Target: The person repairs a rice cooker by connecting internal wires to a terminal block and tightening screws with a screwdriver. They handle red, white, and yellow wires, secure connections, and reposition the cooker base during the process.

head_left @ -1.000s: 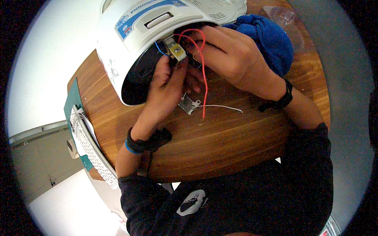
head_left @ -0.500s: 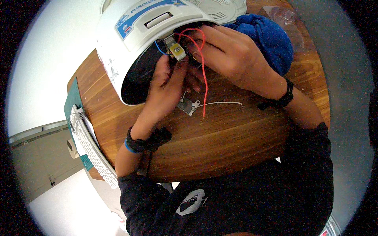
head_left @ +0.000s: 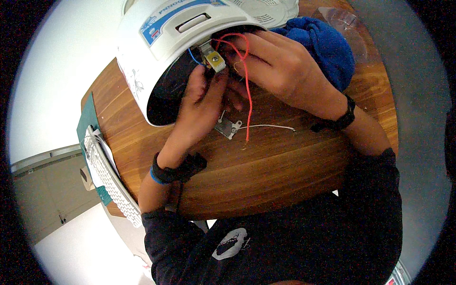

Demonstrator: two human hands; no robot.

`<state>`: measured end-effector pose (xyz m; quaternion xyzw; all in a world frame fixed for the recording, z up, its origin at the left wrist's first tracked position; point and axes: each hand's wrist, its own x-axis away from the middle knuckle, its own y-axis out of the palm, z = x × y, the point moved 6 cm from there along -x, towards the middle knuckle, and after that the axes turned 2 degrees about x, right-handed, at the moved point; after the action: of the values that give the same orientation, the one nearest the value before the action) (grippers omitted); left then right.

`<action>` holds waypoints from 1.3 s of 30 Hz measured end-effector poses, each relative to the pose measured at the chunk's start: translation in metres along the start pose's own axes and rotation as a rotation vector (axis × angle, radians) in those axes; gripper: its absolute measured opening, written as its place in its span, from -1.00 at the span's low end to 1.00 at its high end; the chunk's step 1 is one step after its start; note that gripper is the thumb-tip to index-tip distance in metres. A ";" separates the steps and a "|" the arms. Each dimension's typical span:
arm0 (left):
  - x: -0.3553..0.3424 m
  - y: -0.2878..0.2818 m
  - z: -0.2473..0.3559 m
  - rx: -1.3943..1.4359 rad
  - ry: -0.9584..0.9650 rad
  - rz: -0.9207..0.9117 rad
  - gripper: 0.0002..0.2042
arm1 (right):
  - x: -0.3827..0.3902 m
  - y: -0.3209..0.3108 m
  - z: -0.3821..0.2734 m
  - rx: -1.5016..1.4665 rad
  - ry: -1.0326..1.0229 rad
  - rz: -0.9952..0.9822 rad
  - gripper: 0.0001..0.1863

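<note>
A white appliance body with a dark open underside lies on its side. At its opening hangs a metal bracket with a yellow screwed part, by red wires and a blue wire. My left hand has its fingers curled beneath the yellow part; what they hold is hidden. My right hand reaches into the opening beside the red wires, fingers bent, tips out of sight. A small metal plate with a white wire lies below them on the wooden table.
A blue cloth lies behind my right hand, near a clear plastic piece. A slotted white plastic part is at the back. A white keyboard and a green mat lie at the left edge.
Both hands stay nearly in place. The appliance opening, yellow part and red wires have shifted very slightly.
</note>
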<state>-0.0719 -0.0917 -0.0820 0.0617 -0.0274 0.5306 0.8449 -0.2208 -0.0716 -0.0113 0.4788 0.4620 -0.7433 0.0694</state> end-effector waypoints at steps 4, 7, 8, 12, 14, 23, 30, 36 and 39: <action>0.003 0.004 0.006 -0.031 -0.023 0.016 -0.79 | 0.001 0.002 0.001 0.004 0.021 -0.030 -0.77; 0.000 0.004 0.006 -0.036 0.015 -0.006 -0.79 | 0.000 0.002 0.001 -0.005 0.045 -0.037 -0.77; 0.000 0.004 0.005 -0.032 0.014 -0.010 -0.78 | 0.000 0.001 0.001 -0.002 0.040 -0.021 -0.77; -0.003 0.004 0.000 0.011 0.018 -0.026 -0.83 | 0.003 0.003 0.001 0.004 0.046 -0.003 -0.77; -0.003 0.005 0.001 0.019 0.036 -0.017 -0.85 | 0.003 0.002 0.000 0.011 0.050 -0.011 -0.77; -0.004 0.003 0.000 -0.010 -0.006 0.001 -0.85 | 0.000 -0.001 -0.002 0.017 0.020 -0.017 -0.78; 0.000 0.010 0.013 0.002 0.050 0.010 -0.84 | 0.000 -0.001 0.000 0.007 0.050 -0.012 -0.79; 0.002 0.012 0.019 -0.078 0.097 0.014 -0.83 | 0.002 0.001 -0.001 0.020 0.060 -0.023 -0.80; 0.002 0.011 0.018 -0.087 0.096 0.014 -0.83 | 0.002 0.002 -0.002 0.028 0.024 -0.014 -0.79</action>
<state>-0.0802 -0.0878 -0.0634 -0.0011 -0.0103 0.5373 0.8433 -0.2192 -0.0706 -0.0140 0.4852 0.4557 -0.7444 0.0519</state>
